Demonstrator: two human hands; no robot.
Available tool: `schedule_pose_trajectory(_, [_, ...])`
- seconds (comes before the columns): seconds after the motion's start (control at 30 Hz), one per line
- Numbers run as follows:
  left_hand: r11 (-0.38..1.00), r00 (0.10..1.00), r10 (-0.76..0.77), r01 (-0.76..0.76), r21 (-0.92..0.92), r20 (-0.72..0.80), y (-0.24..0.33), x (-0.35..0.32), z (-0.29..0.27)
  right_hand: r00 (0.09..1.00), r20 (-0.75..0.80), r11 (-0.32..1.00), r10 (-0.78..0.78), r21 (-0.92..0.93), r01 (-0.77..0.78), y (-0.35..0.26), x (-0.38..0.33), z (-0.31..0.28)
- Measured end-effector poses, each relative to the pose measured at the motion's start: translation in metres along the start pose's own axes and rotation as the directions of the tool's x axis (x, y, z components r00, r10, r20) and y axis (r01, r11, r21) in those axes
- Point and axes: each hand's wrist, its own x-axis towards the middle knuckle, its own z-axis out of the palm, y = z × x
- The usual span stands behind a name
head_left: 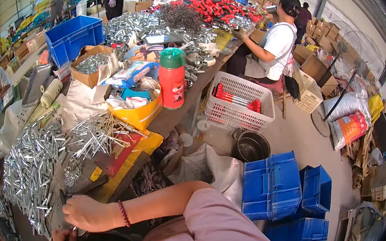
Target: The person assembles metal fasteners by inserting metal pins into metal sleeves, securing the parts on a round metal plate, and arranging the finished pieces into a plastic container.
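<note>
At the near edge of the bench, my right hand point(88, 213) is closed, with a red bead bracelet on its wrist. A narrow dark piece point(62, 197) sticks up beside its knuckles; whether the hand grips it is unclear. Just below, my left hand point(64, 239) pinches a small shiny metal part point(75, 230) between thumb and finger, partly cut off by the lower edge. To the left of both hands spreads a big heap of silvery metal tubes point(33, 167). A smaller pile of thin metal pins point(74, 170) lies just beyond my right hand.
A red bottle with a green lid point(173, 81) stands on the bench behind a yellow box point(138, 113). Blue bins point(272, 184) and a white crate of red-ended tools point(239, 119) are to the right. A co-worker point(276, 43) sits farther along the bench.
</note>
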Motion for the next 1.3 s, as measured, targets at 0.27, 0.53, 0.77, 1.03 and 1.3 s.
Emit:
schedule_pose_trajectory(0.27, [0.942, 0.937, 0.244, -0.29, -0.17, -0.248, -0.044, 0.0, 0.026, 0.973, -0.194, 0.962, 0.123, -0.218, -0.165, 0.02, -0.004, -0.009])
schedule_pose_trajectory(0.53, [0.862, 0.916, -0.02, -0.187, -0.471, -0.4, 0.025, -0.013, -0.012, 0.972, 0.096, 0.966, 0.216, -0.169, -0.198, 0.036, 0.007, -0.023])
schedule_pose_trajectory(0.77, [0.819, 0.97, -0.087, -0.059, -0.57, -0.225, 0.065, -0.004, -0.038, 0.946, 0.075, 0.949, 0.315, 0.004, -0.316, -0.008, -0.013, -0.101])
schedule_pose_trajectory(1.03, [0.765, 0.948, -0.13, -0.091, -0.638, -0.291, 0.058, -0.019, -0.029, 0.962, 0.216, 0.982, 0.169, 0.042, -0.182, -0.032, 0.007, -0.105])
schedule_pose_trajectory(1.3, [0.764, 0.948, -0.108, -0.114, -0.635, -0.3, 0.058, -0.018, -0.03, 0.908, 0.379, 0.984, 0.177, -0.088, -0.155, -0.037, 0.005, -0.104])
